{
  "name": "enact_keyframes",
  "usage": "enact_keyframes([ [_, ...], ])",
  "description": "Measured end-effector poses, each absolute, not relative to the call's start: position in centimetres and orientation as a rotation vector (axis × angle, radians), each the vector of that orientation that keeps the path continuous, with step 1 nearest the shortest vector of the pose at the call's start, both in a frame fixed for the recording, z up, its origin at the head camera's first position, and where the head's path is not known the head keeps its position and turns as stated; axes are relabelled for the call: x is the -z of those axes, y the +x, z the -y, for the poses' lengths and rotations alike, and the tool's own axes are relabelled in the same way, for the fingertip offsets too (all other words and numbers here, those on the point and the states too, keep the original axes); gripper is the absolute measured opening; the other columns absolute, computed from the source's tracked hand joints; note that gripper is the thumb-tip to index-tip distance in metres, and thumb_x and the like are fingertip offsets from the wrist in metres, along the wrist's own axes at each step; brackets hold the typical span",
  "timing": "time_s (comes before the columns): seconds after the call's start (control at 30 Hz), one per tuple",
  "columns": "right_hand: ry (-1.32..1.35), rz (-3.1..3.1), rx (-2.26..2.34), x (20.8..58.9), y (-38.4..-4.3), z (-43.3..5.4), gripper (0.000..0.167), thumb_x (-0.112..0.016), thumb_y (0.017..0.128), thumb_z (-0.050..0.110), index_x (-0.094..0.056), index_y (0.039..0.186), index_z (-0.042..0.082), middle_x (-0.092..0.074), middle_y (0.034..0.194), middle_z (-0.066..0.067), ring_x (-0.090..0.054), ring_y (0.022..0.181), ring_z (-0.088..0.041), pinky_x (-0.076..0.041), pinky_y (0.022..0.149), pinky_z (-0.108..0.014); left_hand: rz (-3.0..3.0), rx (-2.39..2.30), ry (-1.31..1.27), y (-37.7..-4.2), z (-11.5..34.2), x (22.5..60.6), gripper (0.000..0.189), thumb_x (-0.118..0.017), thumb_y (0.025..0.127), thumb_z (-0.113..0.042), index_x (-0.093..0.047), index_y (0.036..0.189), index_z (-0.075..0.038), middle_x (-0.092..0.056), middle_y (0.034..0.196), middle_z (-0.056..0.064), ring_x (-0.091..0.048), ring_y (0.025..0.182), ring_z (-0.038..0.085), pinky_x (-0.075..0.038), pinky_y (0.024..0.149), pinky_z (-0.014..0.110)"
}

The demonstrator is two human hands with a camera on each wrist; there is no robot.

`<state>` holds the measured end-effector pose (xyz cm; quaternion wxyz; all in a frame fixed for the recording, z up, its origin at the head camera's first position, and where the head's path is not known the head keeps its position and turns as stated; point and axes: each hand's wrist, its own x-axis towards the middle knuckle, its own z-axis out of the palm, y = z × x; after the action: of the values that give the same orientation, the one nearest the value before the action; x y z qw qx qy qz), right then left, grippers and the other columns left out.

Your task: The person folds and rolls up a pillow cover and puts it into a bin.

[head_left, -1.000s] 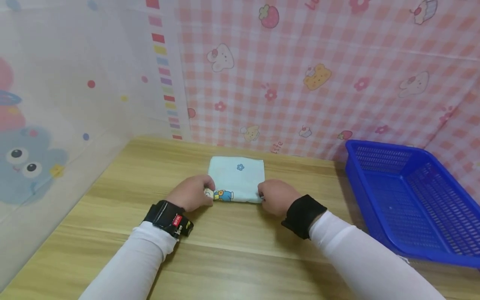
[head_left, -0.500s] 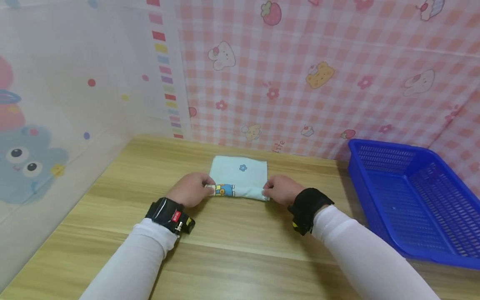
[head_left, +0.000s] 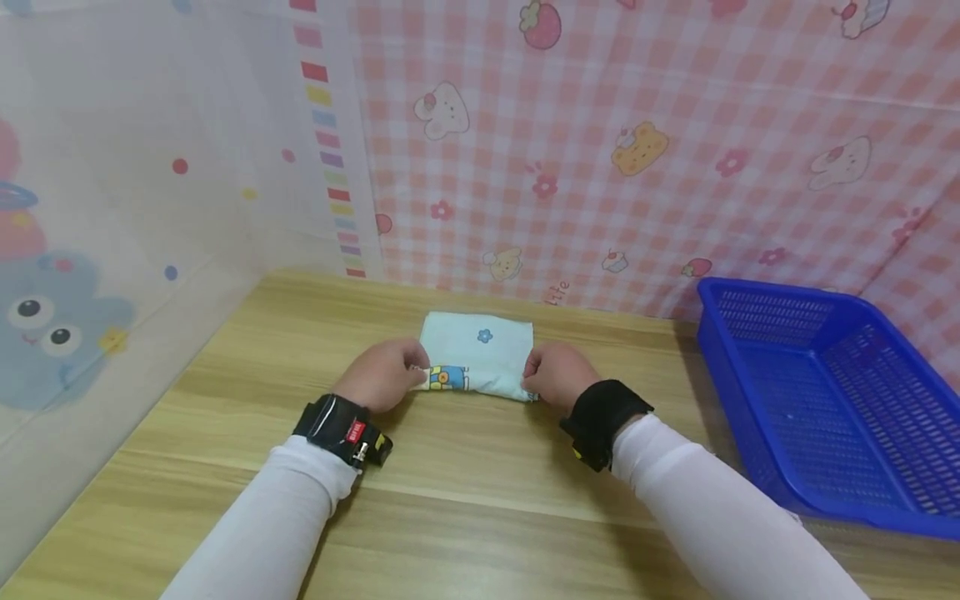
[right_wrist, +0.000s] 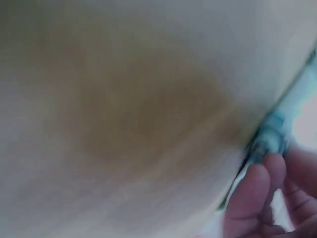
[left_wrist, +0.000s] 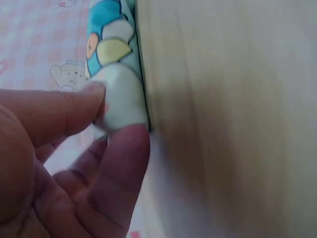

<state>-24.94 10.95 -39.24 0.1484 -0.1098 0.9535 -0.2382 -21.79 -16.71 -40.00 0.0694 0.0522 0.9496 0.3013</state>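
A pale blue folded cloth point(head_left: 480, 350) lies on the wooden table, with a small blue flower and a cartoon figure printed on it. My left hand point(head_left: 381, 375) is at its near left corner. In the left wrist view the thumb and a finger pinch the rolled, printed end of the cloth point(left_wrist: 116, 49). At the near right corner my right hand point(head_left: 562, 377) pinches the edge, its fingertips bunching the fabric. The right wrist view is blurred, but fingertips point(right_wrist: 255, 183) show around a gathered bit of the cloth point(right_wrist: 272, 131).
To the right stands a blue plastic basket point(head_left: 795, 492) with perforated sides. A pink checked sheet point(head_left: 585, 100) hangs close behind the cloth, and a pale printed sheet point(head_left: 217, 108) rises at the left. The wooden table point(head_left: 450, 533) extends in front of the hands.
The cloth's near edge has shifted slightly away from me, turning up under both hands. My right hand went a little right with the corner, then came back slightly left.
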Motion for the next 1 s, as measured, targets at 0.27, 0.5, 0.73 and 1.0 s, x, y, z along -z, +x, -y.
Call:
enact_keyframes([
  [0.27, -0.727, -2.866, 0.329, 38.8, -22.9, -10.3, 0.015, -0.077, 0.092, 0.007, -0.078, 0.107, 0.005, -0.077, 0.106, -0.01, -0.07, 0.098, -0.024, -0.058, 0.095, -0.042, -2.908, -0.778, 0.235, -21.4, 16.5, 39.8, 0.029, -0.079, 0.089, -0.011, -0.078, 0.118, -0.011, -0.074, 0.13, 0.012, -0.067, 0.116, 0.031, -0.052, 0.104, 0.052],
  [0.5, -0.825, -2.879, 0.232, 39.1, -23.1, -10.6, 0.017, -0.077, 0.092, 0.005, -0.076, 0.109, 0.008, -0.077, 0.109, -0.007, -0.07, 0.099, -0.022, -0.058, 0.095, -0.042, -2.92, -0.689, 0.214, -21.3, 16.4, 39.7, 0.026, -0.075, 0.092, -0.012, -0.077, 0.118, -0.014, -0.075, 0.124, 0.009, -0.067, 0.105, 0.027, -0.053, 0.098, 0.049],
  [0.73, -0.798, -2.811, 0.361, 39.3, -23.4, -11.0, 0.018, -0.066, 0.096, 0.002, -0.073, 0.112, 0.005, -0.075, 0.112, -0.009, -0.069, 0.104, -0.024, -0.056, 0.1, -0.044, -2.865, -0.708, 0.284, -21.2, 16.5, 39.6, 0.027, -0.061, 0.1, -0.011, -0.072, 0.125, -0.006, -0.072, 0.129, 0.012, -0.066, 0.12, 0.03, -0.05, 0.108, 0.053],
  [1.0, -0.539, -2.665, 0.565, 38.8, -23.6, -11.0, 0.021, -0.055, 0.104, 0.003, -0.07, 0.118, 0.004, -0.07, 0.116, -0.01, -0.061, 0.1, -0.024, -0.051, 0.095, -0.04, -2.728, -0.789, 0.335, -21.6, 17.4, 39.5, 0.021, -0.058, 0.103, -0.015, -0.072, 0.116, -0.007, -0.069, 0.108, 0.007, -0.06, 0.085, 0.019, -0.051, 0.083, 0.038],
])
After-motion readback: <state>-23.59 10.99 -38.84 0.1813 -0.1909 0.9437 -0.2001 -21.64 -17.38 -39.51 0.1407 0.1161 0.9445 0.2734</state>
